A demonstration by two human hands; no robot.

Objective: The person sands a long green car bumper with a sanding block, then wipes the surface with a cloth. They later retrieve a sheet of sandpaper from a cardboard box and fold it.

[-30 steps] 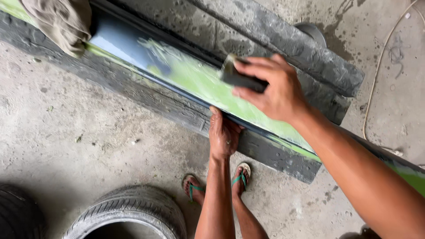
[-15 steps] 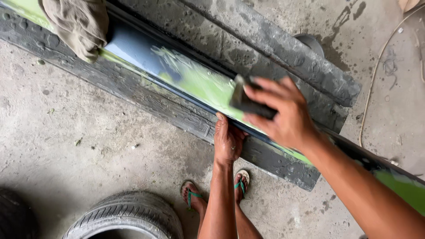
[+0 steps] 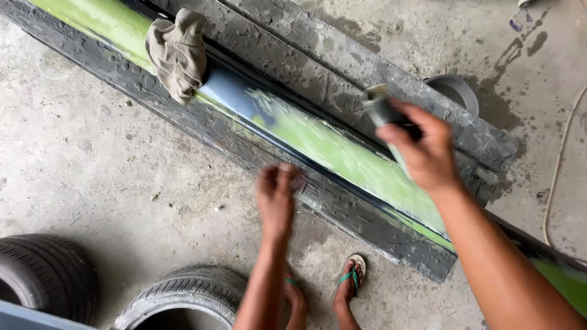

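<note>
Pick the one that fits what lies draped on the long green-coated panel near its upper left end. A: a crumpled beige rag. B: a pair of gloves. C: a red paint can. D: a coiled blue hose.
A: a crumpled beige rag lies bunched on the long green-coated panel, up the panel from the right hand gripping a dark sanding block.

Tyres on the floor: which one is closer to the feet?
The lighter grey tyre at the bottom middle, right beside the feet. The darker tyre sits farther left.
</note>
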